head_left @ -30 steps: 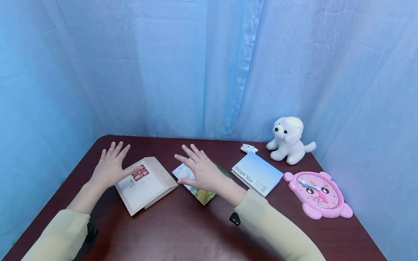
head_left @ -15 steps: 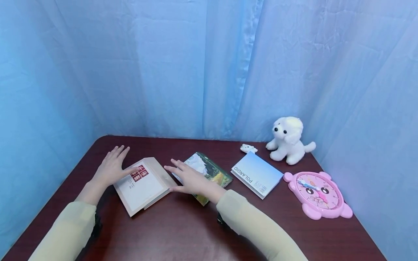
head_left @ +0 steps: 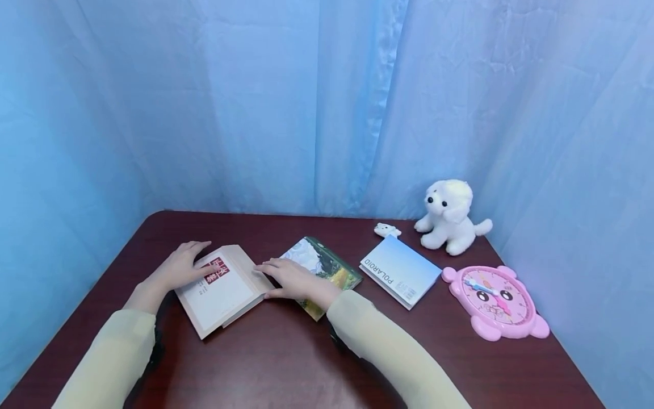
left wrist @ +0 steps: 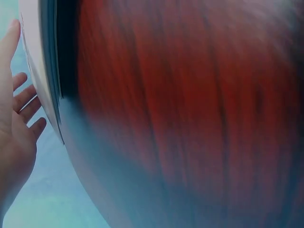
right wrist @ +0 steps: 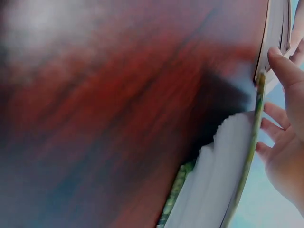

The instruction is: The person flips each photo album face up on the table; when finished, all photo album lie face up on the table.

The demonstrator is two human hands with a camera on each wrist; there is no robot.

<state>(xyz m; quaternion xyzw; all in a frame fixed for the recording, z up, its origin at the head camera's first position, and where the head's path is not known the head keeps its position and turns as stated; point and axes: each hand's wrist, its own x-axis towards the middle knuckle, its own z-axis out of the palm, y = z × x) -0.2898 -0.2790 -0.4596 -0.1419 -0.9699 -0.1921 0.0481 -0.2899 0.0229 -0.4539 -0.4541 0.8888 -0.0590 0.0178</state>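
A beige book with a red title block lies askew on the table, its cover flap to the right. My left hand is at its left side, fingers along the far left edge and thumb over the cover. Only the palm side of the left hand beside the book's edge shows in the left wrist view. Across the book, my right hand reaches its right edge with fingers extended. A book with a painted landscape cover lies partly beneath that hand; its pages show in the right wrist view.
Right of the painted book lies a blue-and-white POLAROID album, with a small white figurine behind it. A white plush dog sits at the back right. The pink toy clock is near the table's right edge.
Both hands have come down to the beige book. The right hand has moved left, uncovering more of the painted book, and the left fingers have lowered from their spread pose.
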